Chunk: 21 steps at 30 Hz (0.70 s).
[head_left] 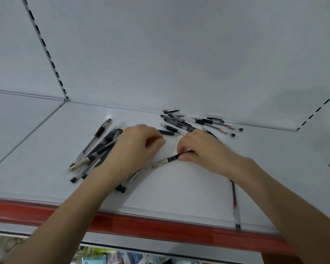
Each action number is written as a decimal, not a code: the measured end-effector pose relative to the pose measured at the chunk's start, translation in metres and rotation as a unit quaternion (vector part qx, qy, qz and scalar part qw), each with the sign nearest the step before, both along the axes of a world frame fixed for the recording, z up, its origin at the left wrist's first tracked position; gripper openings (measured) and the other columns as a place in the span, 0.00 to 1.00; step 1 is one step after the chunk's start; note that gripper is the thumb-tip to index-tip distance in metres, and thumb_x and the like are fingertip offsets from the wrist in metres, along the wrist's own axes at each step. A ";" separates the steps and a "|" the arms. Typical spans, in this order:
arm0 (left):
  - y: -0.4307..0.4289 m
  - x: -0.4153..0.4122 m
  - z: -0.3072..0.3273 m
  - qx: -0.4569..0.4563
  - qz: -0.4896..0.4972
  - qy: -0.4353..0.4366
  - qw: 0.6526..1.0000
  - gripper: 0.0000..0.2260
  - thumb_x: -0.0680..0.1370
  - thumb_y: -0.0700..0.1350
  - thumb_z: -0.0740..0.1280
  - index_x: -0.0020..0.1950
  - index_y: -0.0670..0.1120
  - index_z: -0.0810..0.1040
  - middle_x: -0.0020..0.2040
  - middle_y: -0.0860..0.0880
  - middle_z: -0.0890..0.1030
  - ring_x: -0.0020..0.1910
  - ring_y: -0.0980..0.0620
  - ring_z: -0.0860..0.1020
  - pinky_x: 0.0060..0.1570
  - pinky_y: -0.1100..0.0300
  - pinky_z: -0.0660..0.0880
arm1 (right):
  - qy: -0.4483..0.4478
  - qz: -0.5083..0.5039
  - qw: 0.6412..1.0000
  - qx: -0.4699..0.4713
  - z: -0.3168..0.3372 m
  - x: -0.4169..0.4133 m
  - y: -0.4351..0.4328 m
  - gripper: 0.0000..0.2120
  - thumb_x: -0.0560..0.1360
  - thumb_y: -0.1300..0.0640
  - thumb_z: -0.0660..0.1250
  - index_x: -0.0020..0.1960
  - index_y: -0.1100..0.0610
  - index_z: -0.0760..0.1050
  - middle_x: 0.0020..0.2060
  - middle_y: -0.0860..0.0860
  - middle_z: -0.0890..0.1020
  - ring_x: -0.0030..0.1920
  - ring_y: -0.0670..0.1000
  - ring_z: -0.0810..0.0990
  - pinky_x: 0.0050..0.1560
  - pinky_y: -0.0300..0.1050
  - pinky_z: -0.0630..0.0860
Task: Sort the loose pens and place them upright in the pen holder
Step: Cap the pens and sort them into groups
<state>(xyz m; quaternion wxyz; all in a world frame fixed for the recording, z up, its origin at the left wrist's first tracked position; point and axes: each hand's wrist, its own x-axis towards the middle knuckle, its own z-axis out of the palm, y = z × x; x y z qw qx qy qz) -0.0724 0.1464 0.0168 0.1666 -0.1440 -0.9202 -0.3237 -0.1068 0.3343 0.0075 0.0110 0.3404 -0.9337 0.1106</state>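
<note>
Head view: the right hand (202,149) pinches 1 black gel pen (164,162), whose white-labelled end lies on the white shelf (179,191). The left hand (133,149) lies curled over a pile of pens (97,147); whether it grips any I cannot tell. A back cluster of pens (194,122) lies by the rear wall, and 1 clear pen (234,202) lies near the red front strip (46,208).

Plastic on what looks like painted metal.
I see a smooth, matt pale shelf (179,189), a glossy red strip (122,222) at its lower edge, and pens (101,131) with clear plastic barrels and matt black grips.
</note>
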 end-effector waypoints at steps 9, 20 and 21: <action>0.020 0.004 -0.012 -0.080 -0.082 -0.105 0.988 0.06 0.77 0.45 0.63 0.43 0.46 0.78 0.32 0.53 0.73 0.32 0.54 0.71 0.34 0.59 0.65 | -0.003 -0.058 0.981 -0.185 0.010 0.014 0.023 0.11 0.75 0.51 0.64 0.48 0.56 0.80 0.39 0.41 0.79 0.42 0.37 0.72 0.48 0.26 0.64; 0.009 0.014 -0.009 0.137 0.023 -0.176 0.975 0.05 0.79 0.42 0.59 0.45 0.49 0.72 0.33 0.53 0.80 0.21 0.60 0.73 0.22 0.73 0.66 | -0.014 -0.231 0.955 -0.184 0.013 -0.059 0.021 0.08 0.75 0.62 0.63 0.50 0.63 0.79 0.48 0.58 0.82 0.49 0.56 0.79 0.51 0.42 0.71; 0.007 0.015 -0.009 0.147 0.027 -0.177 0.973 0.06 0.79 0.42 0.59 0.44 0.50 0.72 0.34 0.53 0.80 0.21 0.60 0.74 0.24 0.70 0.67 | -0.018 -0.229 0.962 -0.150 0.010 -0.065 0.014 0.08 0.76 0.61 0.63 0.52 0.63 0.78 0.49 0.57 0.82 0.50 0.56 0.79 0.52 0.44 0.72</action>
